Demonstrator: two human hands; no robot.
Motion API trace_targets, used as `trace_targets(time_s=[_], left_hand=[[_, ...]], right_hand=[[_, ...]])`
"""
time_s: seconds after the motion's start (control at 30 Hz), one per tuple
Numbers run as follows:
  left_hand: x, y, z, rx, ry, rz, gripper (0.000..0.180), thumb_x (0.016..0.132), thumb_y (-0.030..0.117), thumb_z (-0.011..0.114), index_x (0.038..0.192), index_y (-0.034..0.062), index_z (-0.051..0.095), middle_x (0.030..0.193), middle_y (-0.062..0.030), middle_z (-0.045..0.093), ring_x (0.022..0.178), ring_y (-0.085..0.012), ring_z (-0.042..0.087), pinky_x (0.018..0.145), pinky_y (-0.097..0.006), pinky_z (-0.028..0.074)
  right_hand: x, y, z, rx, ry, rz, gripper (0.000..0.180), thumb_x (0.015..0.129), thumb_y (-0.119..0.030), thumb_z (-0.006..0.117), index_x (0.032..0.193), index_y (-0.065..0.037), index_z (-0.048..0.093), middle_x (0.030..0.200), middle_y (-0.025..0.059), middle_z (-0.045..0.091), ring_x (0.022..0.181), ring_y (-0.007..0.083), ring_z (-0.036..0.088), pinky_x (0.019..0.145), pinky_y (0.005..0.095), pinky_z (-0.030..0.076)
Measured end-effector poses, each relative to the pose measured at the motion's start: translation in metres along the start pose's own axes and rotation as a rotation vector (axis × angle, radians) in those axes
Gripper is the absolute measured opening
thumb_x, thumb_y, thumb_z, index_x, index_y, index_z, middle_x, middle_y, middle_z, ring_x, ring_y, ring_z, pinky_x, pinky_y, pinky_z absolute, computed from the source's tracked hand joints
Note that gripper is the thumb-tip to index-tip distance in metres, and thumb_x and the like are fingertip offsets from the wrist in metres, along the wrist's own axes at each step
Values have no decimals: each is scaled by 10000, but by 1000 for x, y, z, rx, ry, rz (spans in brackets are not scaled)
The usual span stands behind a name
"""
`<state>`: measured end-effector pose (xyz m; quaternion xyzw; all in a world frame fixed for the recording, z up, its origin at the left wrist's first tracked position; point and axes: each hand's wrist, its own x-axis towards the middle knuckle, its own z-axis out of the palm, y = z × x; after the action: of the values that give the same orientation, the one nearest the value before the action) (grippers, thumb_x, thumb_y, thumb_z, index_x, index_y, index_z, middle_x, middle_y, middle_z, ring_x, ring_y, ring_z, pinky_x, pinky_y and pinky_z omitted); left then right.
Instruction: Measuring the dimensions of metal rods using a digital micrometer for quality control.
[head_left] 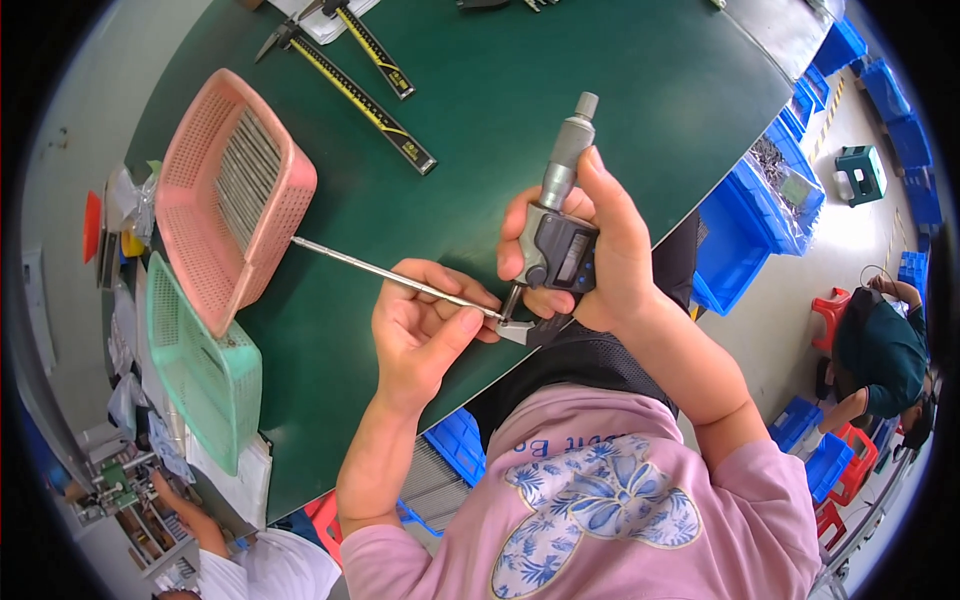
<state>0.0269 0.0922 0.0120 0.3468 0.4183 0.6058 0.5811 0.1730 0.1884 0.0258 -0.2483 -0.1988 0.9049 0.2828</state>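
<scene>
My left hand (425,325) pinches a thin metal rod (375,270) near its right end. The rod slants up to the left, its far tip close to the pink basket. My right hand (610,240) is wrapped round a digital micrometer (556,245) with a grey thimble at the top and a small display. The rod's right end lies at the micrometer's jaws, by the silver anvil end of the frame; whether the jaws touch it is too small to tell. A pink perforated basket (290,215) on the left holds a stack of similar rods (248,180).
Below the pink basket stands a green basket (245,390). Two calipers (365,105) lie at the back of the green table (520,60). Blue bins (735,235) stand off the right edge, one with metal parts. Other people (880,345) are at far right and lower left.
</scene>
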Motion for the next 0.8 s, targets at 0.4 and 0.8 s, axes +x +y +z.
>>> trace_targets(time_s=[0.4, 0.8], left_hand=[[-10, 31, -9, 39, 142, 152, 239, 735, -22, 554, 917, 33, 410, 793, -86, 542, 690, -125, 547, 623, -235, 459], [-118, 140, -181, 937, 1043, -324, 198, 713, 170, 392, 760, -4, 474, 535, -66, 421, 436, -170, 398, 431, -305, 322]], right_hand=[[-1, -1, 0, 75, -7, -20, 577, 822, -545, 277, 842, -12, 498, 635, 135, 529, 305, 145, 353, 296, 228, 295], [0, 3, 8, -58, -25, -73, 541, 852, -501, 227, 804, -24, 477, 604, 123, 505, 301, 140, 320, 294, 245, 292]])
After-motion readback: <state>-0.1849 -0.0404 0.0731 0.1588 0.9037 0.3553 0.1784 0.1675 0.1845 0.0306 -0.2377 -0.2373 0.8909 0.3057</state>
